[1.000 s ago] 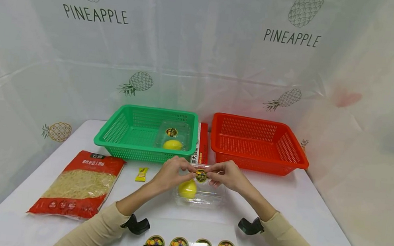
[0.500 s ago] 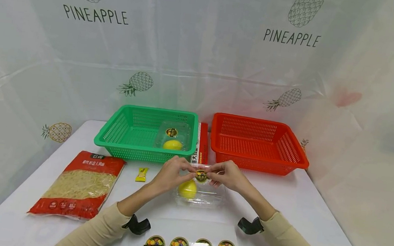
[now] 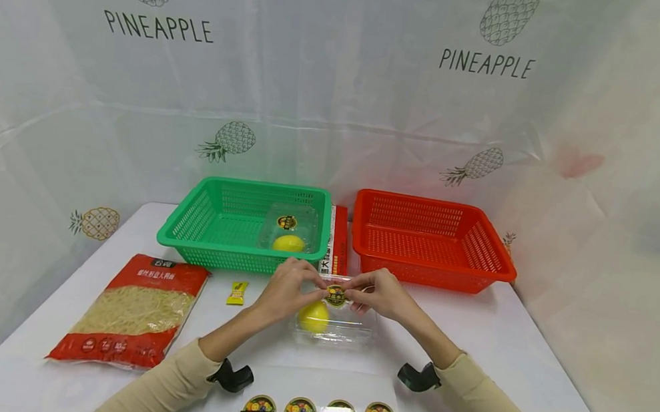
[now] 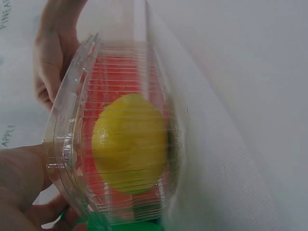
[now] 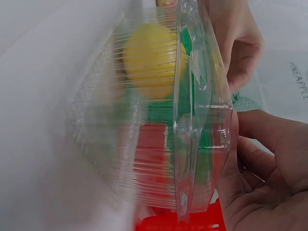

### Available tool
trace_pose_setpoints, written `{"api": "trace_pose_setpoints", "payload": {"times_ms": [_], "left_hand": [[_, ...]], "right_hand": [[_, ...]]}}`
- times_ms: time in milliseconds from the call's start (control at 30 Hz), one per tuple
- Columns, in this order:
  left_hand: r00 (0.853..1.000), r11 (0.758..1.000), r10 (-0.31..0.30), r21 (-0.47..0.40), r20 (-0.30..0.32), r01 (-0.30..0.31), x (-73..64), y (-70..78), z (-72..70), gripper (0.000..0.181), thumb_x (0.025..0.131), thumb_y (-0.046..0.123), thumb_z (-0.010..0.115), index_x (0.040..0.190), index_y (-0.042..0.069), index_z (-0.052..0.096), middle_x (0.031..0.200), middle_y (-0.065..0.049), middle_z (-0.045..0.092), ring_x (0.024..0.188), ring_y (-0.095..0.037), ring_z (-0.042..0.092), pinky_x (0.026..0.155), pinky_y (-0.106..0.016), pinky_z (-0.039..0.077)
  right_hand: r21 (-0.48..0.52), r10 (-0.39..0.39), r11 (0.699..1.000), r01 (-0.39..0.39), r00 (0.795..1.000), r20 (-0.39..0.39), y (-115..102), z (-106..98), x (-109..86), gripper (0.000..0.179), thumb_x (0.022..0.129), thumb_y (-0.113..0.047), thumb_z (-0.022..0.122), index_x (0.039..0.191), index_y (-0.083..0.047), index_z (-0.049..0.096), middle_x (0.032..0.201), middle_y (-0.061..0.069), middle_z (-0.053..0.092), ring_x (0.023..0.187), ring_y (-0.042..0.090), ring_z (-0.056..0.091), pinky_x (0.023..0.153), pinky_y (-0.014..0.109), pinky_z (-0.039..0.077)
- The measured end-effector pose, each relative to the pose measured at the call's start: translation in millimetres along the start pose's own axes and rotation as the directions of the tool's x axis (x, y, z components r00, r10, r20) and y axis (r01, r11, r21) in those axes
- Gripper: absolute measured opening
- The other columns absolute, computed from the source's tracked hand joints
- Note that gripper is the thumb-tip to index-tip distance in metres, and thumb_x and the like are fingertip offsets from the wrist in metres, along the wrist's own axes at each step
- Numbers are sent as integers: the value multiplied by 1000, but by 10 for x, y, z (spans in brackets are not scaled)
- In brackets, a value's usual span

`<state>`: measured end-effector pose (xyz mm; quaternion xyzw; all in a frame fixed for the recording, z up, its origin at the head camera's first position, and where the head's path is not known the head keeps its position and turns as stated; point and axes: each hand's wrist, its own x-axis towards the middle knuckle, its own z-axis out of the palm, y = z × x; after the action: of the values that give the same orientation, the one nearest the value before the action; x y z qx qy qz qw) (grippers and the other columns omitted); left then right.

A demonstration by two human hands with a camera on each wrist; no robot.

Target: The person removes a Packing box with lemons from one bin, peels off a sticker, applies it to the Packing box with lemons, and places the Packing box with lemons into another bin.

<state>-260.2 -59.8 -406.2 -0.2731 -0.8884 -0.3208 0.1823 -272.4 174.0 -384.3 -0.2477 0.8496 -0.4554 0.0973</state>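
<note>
A clear plastic clamshell box (image 3: 347, 332) stands on the table with a yellow lemon (image 3: 314, 316) inside at its left. At the lid lies a round black-and-gold sticker (image 3: 335, 294). My left hand (image 3: 289, 290) pinches the sticker's left edge between thumb and forefinger. From the other side, my right hand (image 3: 383, 295) pinches its right edge. In the left wrist view, the lemon (image 4: 130, 144) shows through the ribbed box wall. Whether the sticker touches the lid is hidden in both wrist views.
A sheet (image 3: 323, 383) with several round stickers lies in front. Behind stand a green basket (image 3: 240, 260), holding another labelled box with a lemon, and a red basket (image 3: 431, 277). A red pasta bag (image 3: 132, 309) and small yellow packet (image 3: 237, 293) lie left.
Both hands stay at the sticker with hardly any motion. The box and baskets keep their places; the head view shifts very slightly.
</note>
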Motion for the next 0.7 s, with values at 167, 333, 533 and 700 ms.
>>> {"api": "trace_pose_setpoints", "payload": {"times_ms": [167,333,533,700], "left_hand": [[1000,1000,-15,-2,9,15,-7,-13,-2,14,82,28,79,89,16,78,102,-2,70,101,-25,54,92,-47,42],[1000,1000,-16,-19,26,17,-26,-30,-7,16,84,28,79,93,15,77,111,-3,69,109,-28,56,97,-54,42],[996,998,-56,-30,69,58,-39,-65,-18,38,85,34,76,115,11,72,123,-7,68,117,-30,59,99,-54,45],[990,995,-86,-48,108,92,-31,-118,-26,54,86,37,74,128,5,64,129,-12,65,122,-33,58,101,-55,46]], "right_hand": [[-18,-5,1000,5,1000,9,-22,-14,-9,21,89,-12,72,106,1,74,91,18,75,65,24,71,61,35,60],[-96,-31,995,31,1000,5,-69,-22,-21,20,90,-13,71,105,-1,74,90,17,74,62,19,68,59,31,59],[-162,-29,986,27,1000,-12,-103,-12,-25,19,89,-16,72,105,-5,74,86,18,73,67,32,69,54,26,56],[-302,-30,953,-7,993,-116,-111,2,-29,24,84,-23,77,104,-10,76,87,6,71,69,21,61,55,23,52]]}}
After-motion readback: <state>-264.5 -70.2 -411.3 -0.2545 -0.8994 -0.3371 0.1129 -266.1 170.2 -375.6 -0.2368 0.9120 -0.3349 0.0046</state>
